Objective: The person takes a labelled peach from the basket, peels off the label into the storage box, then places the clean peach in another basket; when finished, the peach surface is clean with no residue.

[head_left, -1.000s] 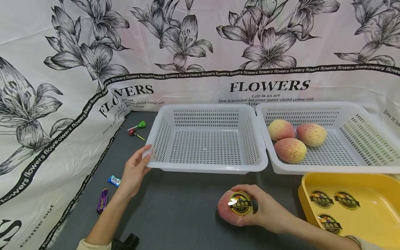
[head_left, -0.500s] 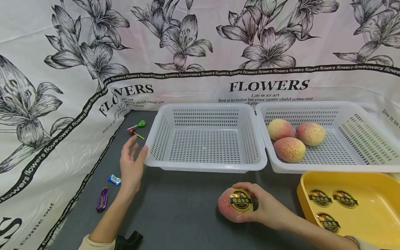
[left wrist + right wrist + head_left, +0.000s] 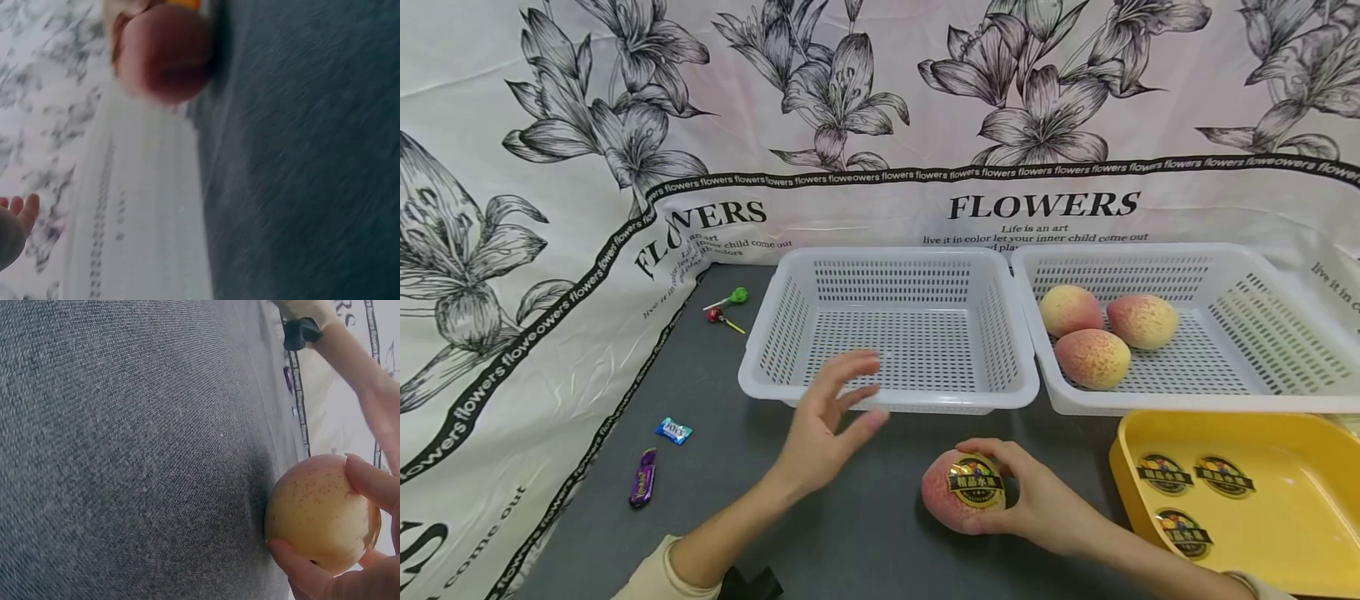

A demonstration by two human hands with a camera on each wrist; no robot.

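Note:
My right hand (image 3: pixel 1037 504) grips a pinkish-yellow peach (image 3: pixel 942 493) on the grey table, thumb and fingers on either side of it. A round black-and-gold sticker (image 3: pixel 976 481) lies on the peach's upper face. In the right wrist view the peach (image 3: pixel 315 515) shows its yellow side, held between the fingertips. My left hand (image 3: pixel 823 429) hovers left of the peach, before the front rim of the left white basket (image 3: pixel 887 398); its fingers are spread and hold nothing. The left wrist view is blurred, with the peach (image 3: pixel 164 56) at its top.
The right white basket (image 3: pixel 1225 400) holds three peaches (image 3: pixel 1092 358). A yellow tray (image 3: pixel 1292 517) with three round stickers (image 3: pixel 1225 476) stands at the right front. Two lollipops (image 3: pixel 737 296), a blue-wrapped candy (image 3: pixel 673 430) and a purple-wrapped candy (image 3: pixel 643 478) lie at the left.
My left hand has let go of the left basket's corner and moved right, towards the peach. The right hand keeps hold of the peach in nearly the same spot.

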